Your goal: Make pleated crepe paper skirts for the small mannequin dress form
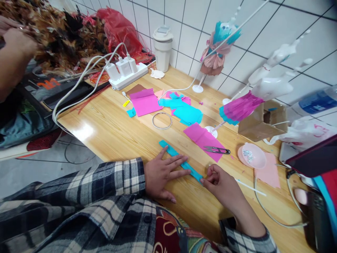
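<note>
A long, narrow strip of turquoise crepe paper (193, 173) lies slantwise on the wooden table in front of me. My left hand (165, 173) rests flat across it with the fingers spread, pressing its far part down. At the strip's near right end, my right hand (218, 182) pinches the paper between thumb and curled fingers. Beyond the strip lie thread snips (217, 150) on a magenta paper piece (199, 135). A metal ring (162, 128) sits farther left, close to crumpled turquoise paper (188, 114) and a magenta sheet (147, 102).
Small mannequins in paper dresses (242, 107) stand along the tiled wall. A pink bowl (252, 165) of beads, a cardboard box (259, 123) and a phone (317, 218) are at right. At left are a power strip (131, 77), looping cables, feathers (58, 42) and another person's hand (19, 40).
</note>
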Available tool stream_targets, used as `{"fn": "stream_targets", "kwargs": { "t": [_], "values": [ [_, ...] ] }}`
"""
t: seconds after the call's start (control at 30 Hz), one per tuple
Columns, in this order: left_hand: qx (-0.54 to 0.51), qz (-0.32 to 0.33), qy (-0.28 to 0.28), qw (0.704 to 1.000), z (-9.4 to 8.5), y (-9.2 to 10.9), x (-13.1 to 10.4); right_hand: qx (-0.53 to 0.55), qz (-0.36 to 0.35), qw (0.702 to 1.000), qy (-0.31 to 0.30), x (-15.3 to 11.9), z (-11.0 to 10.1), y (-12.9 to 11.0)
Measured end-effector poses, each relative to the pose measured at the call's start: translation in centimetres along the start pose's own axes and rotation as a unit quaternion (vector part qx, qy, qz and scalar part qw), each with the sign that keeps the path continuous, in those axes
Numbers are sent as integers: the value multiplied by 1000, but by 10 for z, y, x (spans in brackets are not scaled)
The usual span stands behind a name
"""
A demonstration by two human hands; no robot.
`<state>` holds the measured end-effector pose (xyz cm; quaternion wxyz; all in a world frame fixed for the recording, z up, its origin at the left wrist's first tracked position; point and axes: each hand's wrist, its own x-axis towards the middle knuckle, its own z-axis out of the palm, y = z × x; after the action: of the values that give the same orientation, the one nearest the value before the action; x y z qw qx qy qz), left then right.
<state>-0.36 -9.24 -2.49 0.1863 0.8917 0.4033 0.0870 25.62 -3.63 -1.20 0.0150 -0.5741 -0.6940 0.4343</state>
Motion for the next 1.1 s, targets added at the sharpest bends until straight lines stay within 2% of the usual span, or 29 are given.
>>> {"fn": "stream_targets", "kwargs": {
  "t": [0.37,0.9,1.0,1.1],
  "values": [
    [-5,-28,20,999,3,5,4,-13,-6,1000,12,1,-1,-1],
    [10,-33,35,999,4,8,3,-51,16,998,-42,11,-9,-7],
    [14,-34,41,998,5,7,4,-91,4,996,11,8,-8,-4],
    [22,-33,49,998,5,7,5,-93,-47,991,79,2,-3,-3]
  ]
}}
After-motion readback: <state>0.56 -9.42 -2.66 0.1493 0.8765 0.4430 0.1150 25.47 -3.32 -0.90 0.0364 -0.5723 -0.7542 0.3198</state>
